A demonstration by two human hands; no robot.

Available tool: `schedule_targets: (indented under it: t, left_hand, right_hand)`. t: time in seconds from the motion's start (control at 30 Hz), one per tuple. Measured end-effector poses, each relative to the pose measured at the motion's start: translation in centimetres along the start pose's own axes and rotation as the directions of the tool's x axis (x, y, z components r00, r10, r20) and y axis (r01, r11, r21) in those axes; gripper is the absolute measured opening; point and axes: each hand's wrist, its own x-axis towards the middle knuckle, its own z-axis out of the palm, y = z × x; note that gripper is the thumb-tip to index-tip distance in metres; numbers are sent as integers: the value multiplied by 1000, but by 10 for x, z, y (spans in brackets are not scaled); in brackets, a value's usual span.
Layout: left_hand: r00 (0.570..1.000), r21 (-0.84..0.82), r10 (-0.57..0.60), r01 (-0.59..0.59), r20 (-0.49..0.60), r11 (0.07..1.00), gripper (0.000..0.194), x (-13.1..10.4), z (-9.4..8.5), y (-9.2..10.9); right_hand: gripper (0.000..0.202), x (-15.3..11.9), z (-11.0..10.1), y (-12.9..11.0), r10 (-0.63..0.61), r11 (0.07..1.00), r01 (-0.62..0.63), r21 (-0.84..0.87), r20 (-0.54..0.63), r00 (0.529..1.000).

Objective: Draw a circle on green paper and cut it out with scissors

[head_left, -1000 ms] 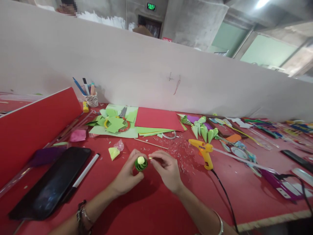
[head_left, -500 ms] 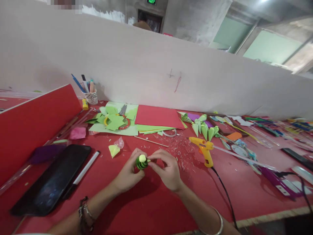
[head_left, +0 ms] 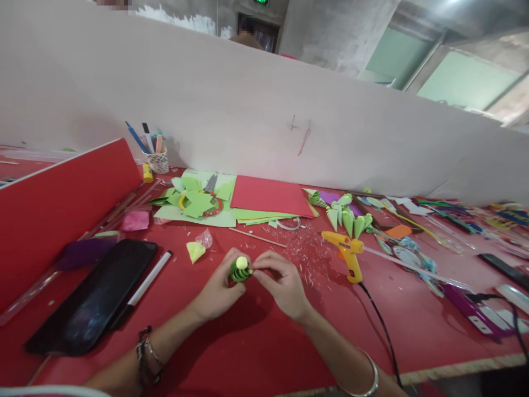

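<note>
In the middle of the head view, my left hand [head_left: 219, 289] is wrapped round a small green paper cone [head_left: 239, 273] with dark stripes and a pale yellow ball at its top. My right hand [head_left: 284, 282] pinches at the cone's right side, where a small yellowish bit shows by the fingertips; what exactly it is, I cannot make out. Just beyond my left hand lies a lump of yellow clay-like material [head_left: 195, 252] in clear wrap. More green cones [head_left: 348, 220] with yellow tips lie in a cluster at the back right.
A yellow glue gun [head_left: 347, 251] lies to the right, its black cord running to the front edge. Scissors [head_left: 210, 193] rest on cut green paper beside red sheets [head_left: 270, 197]. A phone [head_left: 95, 298] and white marker [head_left: 149, 278] lie left. A pen cup [head_left: 157, 161] stands by the partition.
The camera view has shifted slightly. Both hands stay at the cone, which looks a little more tilted; the right fingertips remain at its side.
</note>
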Motion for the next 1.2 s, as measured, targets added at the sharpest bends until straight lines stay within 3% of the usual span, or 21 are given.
schedule_targets:
  t: [0.53,0.7,0.83,0.93,1.03,1.2]
  left_hand:
    - [997,-102,-68,71,33,992,19,-1,1,-3]
    - [987,-246,-149,161,68,956,32,-1,4,-4]
    - [979,-306,-193,205,71,930,36,-1,6,-5]
    - [959,-377,-268,281,89,882,37,0,3,-5]
    - [940,-523,-323,333,113,785,38,3,1,-3]
    - [945,-669,-284,319,165,671,34,5,-2,1]
  right_hand:
    - [14,-2,-1,2,-27,999,26,31,31,999]
    - [5,-1,1,0,-36,998,38,-54,32,999]
    - [11,-2,2,2,-14,1000,13,13,7,1000]
    - [18,-1,1,5,26,997,-20,72,-76,997]
    - [16,1,-2,10,43,997,-52,-58,-155,987]
    - [23,3,-3,17,-3,968,-17,-252,-79,997]
